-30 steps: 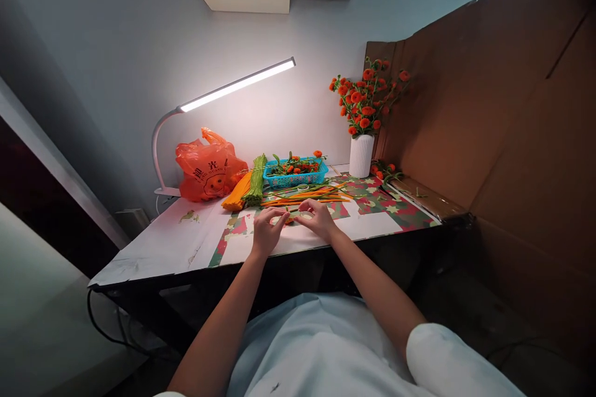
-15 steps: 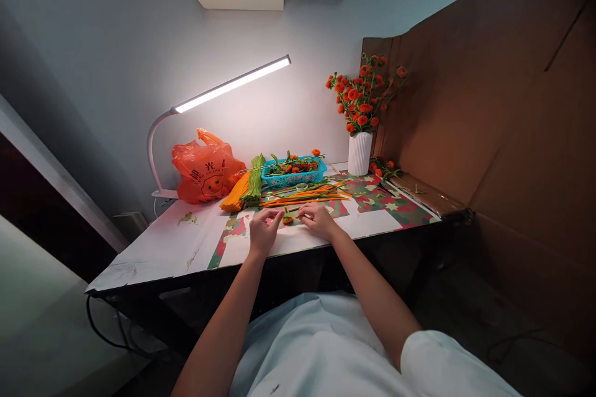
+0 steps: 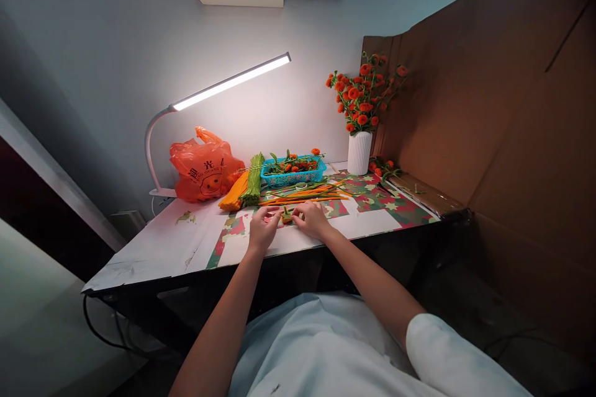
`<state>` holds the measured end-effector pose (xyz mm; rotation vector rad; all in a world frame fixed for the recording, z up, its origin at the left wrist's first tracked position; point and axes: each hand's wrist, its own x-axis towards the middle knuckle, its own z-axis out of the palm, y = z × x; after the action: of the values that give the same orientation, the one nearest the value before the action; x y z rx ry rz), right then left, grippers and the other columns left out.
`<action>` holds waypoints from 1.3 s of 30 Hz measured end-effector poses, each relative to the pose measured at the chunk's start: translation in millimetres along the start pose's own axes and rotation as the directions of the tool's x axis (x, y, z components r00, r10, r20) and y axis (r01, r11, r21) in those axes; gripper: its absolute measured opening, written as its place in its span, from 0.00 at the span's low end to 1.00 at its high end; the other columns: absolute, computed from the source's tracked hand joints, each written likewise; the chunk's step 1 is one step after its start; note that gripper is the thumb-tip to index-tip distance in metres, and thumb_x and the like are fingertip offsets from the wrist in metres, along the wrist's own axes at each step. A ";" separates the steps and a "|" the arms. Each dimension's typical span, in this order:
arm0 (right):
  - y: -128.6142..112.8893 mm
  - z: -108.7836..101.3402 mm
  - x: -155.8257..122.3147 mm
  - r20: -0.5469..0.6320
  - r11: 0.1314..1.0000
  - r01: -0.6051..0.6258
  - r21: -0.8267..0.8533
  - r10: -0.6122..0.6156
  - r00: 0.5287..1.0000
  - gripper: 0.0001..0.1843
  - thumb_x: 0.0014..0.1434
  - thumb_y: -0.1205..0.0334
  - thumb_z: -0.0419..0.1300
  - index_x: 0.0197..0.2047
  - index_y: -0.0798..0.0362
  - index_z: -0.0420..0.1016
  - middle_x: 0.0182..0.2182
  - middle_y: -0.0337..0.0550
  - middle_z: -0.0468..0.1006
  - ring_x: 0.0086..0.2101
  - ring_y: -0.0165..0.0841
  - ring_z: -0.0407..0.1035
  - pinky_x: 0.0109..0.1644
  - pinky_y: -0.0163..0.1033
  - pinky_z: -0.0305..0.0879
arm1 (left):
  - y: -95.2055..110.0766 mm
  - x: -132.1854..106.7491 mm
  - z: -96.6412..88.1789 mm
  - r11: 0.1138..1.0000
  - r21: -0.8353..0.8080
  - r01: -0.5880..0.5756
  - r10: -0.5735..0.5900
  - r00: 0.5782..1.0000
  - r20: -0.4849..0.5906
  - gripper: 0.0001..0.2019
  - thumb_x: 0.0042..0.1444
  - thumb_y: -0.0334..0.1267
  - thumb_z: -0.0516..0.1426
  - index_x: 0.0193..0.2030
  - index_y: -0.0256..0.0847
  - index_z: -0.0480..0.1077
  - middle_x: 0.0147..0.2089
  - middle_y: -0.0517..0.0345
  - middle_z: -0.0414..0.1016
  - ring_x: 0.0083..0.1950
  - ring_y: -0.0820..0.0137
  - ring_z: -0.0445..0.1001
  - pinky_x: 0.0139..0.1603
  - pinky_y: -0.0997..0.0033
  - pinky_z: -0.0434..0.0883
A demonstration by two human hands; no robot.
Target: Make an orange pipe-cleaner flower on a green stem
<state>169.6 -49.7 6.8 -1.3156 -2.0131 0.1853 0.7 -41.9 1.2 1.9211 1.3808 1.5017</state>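
Left hand [image 3: 263, 228] and right hand [image 3: 311, 221] are curled in on either side of a tiny orange-and-green flower [image 3: 286, 218] near the front of the desk [image 3: 158, 248], but honestly can't tell from here if either one's pinching it. Just past them, loose orange and green strips [image 3: 321, 196], then a blue basket [image 3: 295, 180] of orange blooms [image 3: 295, 168], with a white vase [image 3: 359, 154] full of flowers [image 3: 354, 93] off to the right.

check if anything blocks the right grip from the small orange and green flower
Nothing visible does: the right grip is close beside that small orange and green flower; whether they touch is unclear.
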 end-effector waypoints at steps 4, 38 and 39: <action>-0.8 -1.7 5.3 -0.013 1.000 0.001 -0.003 -0.001 1.000 0.05 0.59 0.66 0.58 0.32 0.52 0.73 0.32 0.40 0.79 0.40 0.36 0.67 0.46 0.43 0.49 | -6.8 2.1 4.5 1.000 0.006 -0.020 0.020 0.999 0.039 0.14 0.44 0.31 0.55 0.38 0.40 0.76 0.43 0.51 0.77 0.44 0.62 0.75 0.42 0.62 0.74; -6.0 -18.1 31.0 0.168 0.980 0.145 -0.136 -0.122 0.978 0.06 0.55 0.67 0.60 0.29 0.54 0.78 0.28 0.42 0.81 0.32 0.32 0.69 0.43 0.40 0.51 | -5.4 7.2 11.5 1.000 0.026 0.007 -0.011 0.987 0.158 0.08 0.52 0.41 0.59 0.33 0.42 0.79 0.35 0.54 0.82 0.31 0.64 0.78 0.33 0.66 0.73; -5.1 -20.4 33.1 0.183 0.977 0.158 -0.143 -0.131 0.974 0.06 0.55 0.68 0.59 0.30 0.53 0.79 0.28 0.42 0.81 0.31 0.32 0.69 0.42 0.39 0.52 | -5.5 8.9 11.3 0.999 0.032 0.014 -0.019 0.985 0.170 0.07 0.51 0.41 0.60 0.32 0.42 0.79 0.33 0.55 0.81 0.30 0.65 0.78 0.31 0.67 0.73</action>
<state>171.2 -29.2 40.3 -1.2782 -2.3017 0.0762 7.7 -28.6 -2.4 1.9991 1.3478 1.2826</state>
